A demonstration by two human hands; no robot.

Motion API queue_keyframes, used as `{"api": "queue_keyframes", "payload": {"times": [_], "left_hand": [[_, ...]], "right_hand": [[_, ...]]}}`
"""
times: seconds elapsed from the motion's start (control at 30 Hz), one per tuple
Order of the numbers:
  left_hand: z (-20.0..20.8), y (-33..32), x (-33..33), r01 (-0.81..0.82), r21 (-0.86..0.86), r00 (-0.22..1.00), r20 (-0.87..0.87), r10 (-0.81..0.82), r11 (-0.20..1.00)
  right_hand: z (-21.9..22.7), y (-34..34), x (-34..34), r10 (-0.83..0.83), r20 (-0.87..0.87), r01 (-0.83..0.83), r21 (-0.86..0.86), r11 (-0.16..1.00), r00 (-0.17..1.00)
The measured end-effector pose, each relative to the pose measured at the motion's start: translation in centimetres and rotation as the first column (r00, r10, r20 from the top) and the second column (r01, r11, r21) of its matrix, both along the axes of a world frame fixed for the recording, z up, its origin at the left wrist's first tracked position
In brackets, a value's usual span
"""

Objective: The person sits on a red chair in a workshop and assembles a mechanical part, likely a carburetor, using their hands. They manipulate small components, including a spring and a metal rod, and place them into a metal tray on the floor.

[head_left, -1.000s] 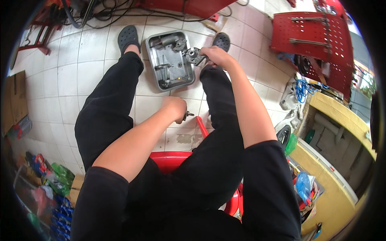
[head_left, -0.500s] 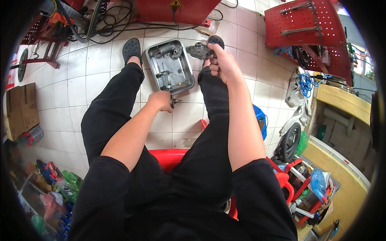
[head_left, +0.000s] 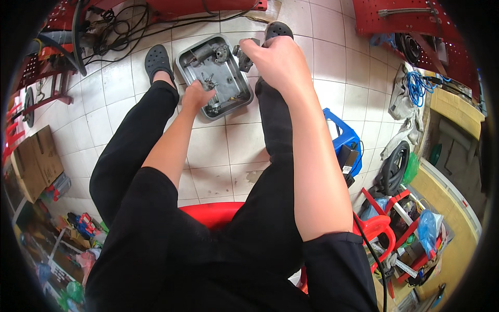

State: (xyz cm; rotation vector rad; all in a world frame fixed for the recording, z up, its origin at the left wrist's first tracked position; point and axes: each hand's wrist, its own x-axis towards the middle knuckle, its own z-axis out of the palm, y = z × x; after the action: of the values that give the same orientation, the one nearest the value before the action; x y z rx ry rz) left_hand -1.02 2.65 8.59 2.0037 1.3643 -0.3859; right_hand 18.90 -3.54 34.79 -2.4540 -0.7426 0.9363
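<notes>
A dark grey metal casting is in my right hand, thumb and fingers closed around it, just beyond the right rim of a rectangular metal tray. Inside the tray, a cylindrical metal part lies towards the far end. Across the left rim reaches my left hand, its fingers bent and closed over the contents. Slim metal parts lie close to its fingertips, and another metal piece rests at the near end. What the left fingers hold is mostly hidden.
The tray stands on white floor tiles between my dark clogs. Black cables lie at the far left. A blue plastic item stands right of my leg, and a cardboard box sits at the left.
My left hand has moved from the tray's near edge to over its left side; the metal part it held no longer shows clearly. My right hand has turned the casting and drawn it closer to the tray.
</notes>
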Motion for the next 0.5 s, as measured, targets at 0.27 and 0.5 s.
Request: {"api": "queue_keyframes", "payload": {"times": [0.27, 0.5], "left_hand": [[-1.7, 2.2, 5.4, 0.410, 0.123, 0.911, -0.095, -0.401, 0.904], [-6.2, 2.9, 6.3, 0.523, 0.231, 0.852, -0.139, -0.504, 0.821]], "right_hand": [[1.2, 0.0, -0.7, 0.026, -0.020, -0.025, 0.063, 0.998, 0.999], [0.3, 0.0, -0.5, 0.023, 0.003, -0.023, 0.076, 0.997, 1.000]]}}
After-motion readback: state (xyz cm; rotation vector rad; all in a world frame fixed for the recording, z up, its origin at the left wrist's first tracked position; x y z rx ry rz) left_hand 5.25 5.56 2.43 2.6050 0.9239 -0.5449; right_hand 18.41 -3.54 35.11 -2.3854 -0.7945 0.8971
